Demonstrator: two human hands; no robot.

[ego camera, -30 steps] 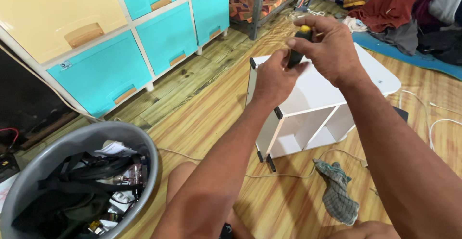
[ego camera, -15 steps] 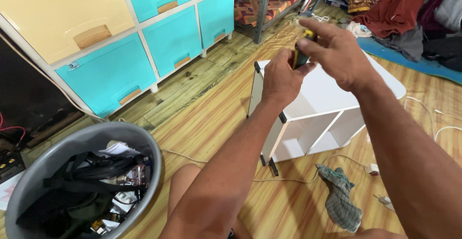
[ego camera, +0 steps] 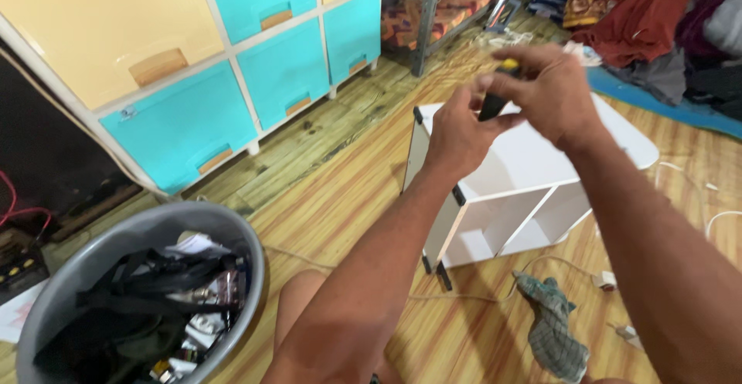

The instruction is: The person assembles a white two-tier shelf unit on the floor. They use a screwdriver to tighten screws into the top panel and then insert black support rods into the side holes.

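Presently: black-and-yellow screwdriver [ego camera: 495,100] above the white shelf unit's [ego camera: 533,169] top panel, by its left edge; right hand [ego camera: 545,90] closed on handle; left hand [ego camera: 457,133] pinching the shaft; best kept upright, pressure straight down.

Small crumpled foil packets [ego camera: 224,287], dark and silvery, among the clutter inside the grey tub [ego camera: 247,253] near left, white paper scrap [ego camera: 197,243] at its far rim
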